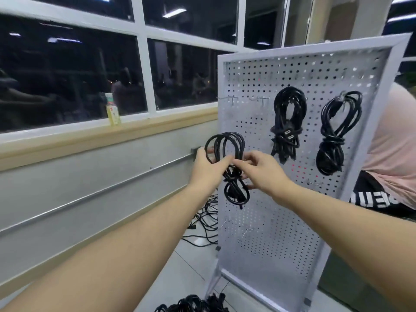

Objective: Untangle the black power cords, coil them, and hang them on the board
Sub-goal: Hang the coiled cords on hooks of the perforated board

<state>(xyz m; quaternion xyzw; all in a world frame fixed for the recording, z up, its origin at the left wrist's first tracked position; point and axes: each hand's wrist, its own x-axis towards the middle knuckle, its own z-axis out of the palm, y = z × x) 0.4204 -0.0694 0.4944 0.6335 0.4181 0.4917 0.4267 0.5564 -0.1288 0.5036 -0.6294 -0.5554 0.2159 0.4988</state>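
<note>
A coiled black power cord (227, 145) is held up in front of the left edge of the white pegboard (270, 233). My left hand (208, 166) grips its loops from the left. My right hand (262, 172) pinches the wrapped middle from the right. Two coiled black cords hang on hooks on the board, one in the middle (287, 122) and one at the right (335, 134). Two bare hooks (247, 99) stick out at the upper left of the board.
Tangled black cords (206, 224) lie on the floor behind the board, and more (193, 304) lie at its foot. A bottle (113, 111) stands on the window sill. A person in a pink top (394, 152) is behind the board at the right.
</note>
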